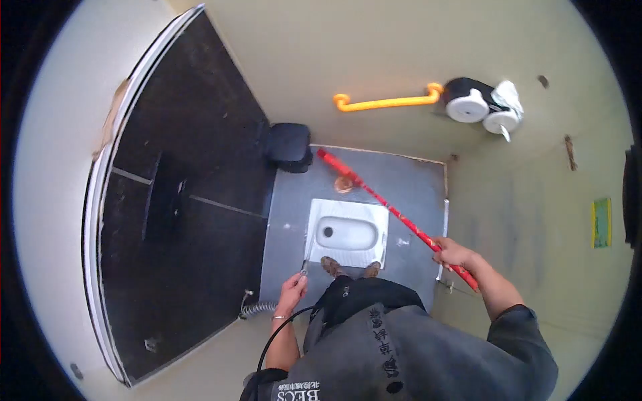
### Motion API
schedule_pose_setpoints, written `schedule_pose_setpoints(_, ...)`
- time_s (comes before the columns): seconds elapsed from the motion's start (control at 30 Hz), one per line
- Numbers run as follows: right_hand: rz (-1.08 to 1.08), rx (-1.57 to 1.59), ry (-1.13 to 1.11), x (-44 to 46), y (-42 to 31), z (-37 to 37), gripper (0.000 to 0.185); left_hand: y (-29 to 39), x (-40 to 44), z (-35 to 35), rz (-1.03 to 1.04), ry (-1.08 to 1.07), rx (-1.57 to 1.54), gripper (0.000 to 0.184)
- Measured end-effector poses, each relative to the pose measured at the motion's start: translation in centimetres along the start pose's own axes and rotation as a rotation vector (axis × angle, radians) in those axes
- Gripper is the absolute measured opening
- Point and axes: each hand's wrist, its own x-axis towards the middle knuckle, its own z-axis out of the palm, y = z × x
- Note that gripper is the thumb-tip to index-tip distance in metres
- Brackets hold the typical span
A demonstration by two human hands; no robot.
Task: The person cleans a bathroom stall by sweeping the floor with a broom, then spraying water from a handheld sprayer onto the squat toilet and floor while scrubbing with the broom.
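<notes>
My right hand [453, 254] is wrapped round a long red stick [406, 222], near its lower end. The stick slants up and left across the floor, and its far end is thicker and red. A round copper-brown object [344, 184] lies beside that thick part; I cannot tell if the two are joined. My left hand [293, 291] is closed on a slim silvery nozzle [304, 270], partly hidden by the fingers. A thin pale streak runs from it toward the left edge of the white squat toilet [380, 234]. My feet stand at the toilet's near edge.
A black bin [290, 146] stands in the far left corner of the grey floor [414, 180]. A yellow grab bar [388, 103] and toilet paper rolls [467, 107] are on the far wall. A dark door [200, 167] fills the left side. A grey coiled hose [258, 309] hangs near my left wrist.
</notes>
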Motion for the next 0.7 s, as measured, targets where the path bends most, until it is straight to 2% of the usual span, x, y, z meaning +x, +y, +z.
schedule_pose_setpoints(0.1,-0.234,-0.385,0.179,11.3,0.8,2.3,0.035,-1.4,-0.1,-0.9,0.044,-0.004,-0.031,0.019)
schedule_pose_setpoints(0.13,-0.358,-0.551,0.252,15.2,1.3,2.9,0.036,-1.5,-0.2,-1.1,-0.001,0.013,-0.024,0.019)
schedule_pose_setpoints(0.17,-0.377,-0.573,0.237,16.0,-0.3,4.0,0.036,-1.6,-0.3,-1.3,-0.044,0.032,-0.016,0.02)
schedule_pose_setpoints(0.23,-0.045,-0.583,0.116,17.5,-3.5,7.4,0.039,-1.5,-1.0,-1.2,-0.008,0.078,-0.074,0.02)
schedule_pose_setpoints(0.3,-0.113,-0.805,0.094,15.9,-2.1,9.7,0.039,-2.0,-1.7,-2.0,0.022,0.098,-0.122,0.021)
schedule_pose_setpoints(0.37,-0.057,-0.9,-0.039,13.5,-0.3,8.6,0.048,-3.1,-1.8,-2.7,0.024,0.153,-0.073,0.021)
schedule_pose_setpoints(0.43,-0.047,-0.72,-0.16,8.8,-3.5,6.9,0.062,-4.8,-2.0,-3.1,0.01,0.171,-0.143,0.021)
schedule_pose_setpoints(0.47,-0.053,-0.737,-0.159,7.1,-5.4,5.7,0.062,-5.6,-2.2,-3.3,-0.011,0.179,-0.188,0.021)
schedule_pose_setpoints(0.53,-0.01,-0.581,-0.273,5.0,-9.9,3.4,0.067,-6.3,-2.6,-3.6,0.017,0.201,-0.204,0.02)
schedule_pose_setpoints(0.63,-0.077,-0.64,-0.274,3.3,-13.5,5.1,0.075,-6.9,-2.8,-3.6,0.015,0.231,-0.281,0.02)
schedule_pose_setpoints(0.67,-0.081,-0.644,-0.274,4.7,-13.8,5.6,0.075,-6.9,-2.7,-3.7,-0.005,0.243,-0.342,0.02)
schedule_pose_setpoints(0.7,-0.181,-0.724,-0.283,7.4,-13.3,6.4,0.074,-6.3,-2.7,-3.8,-0.007,0.246,-0.343,0.02)
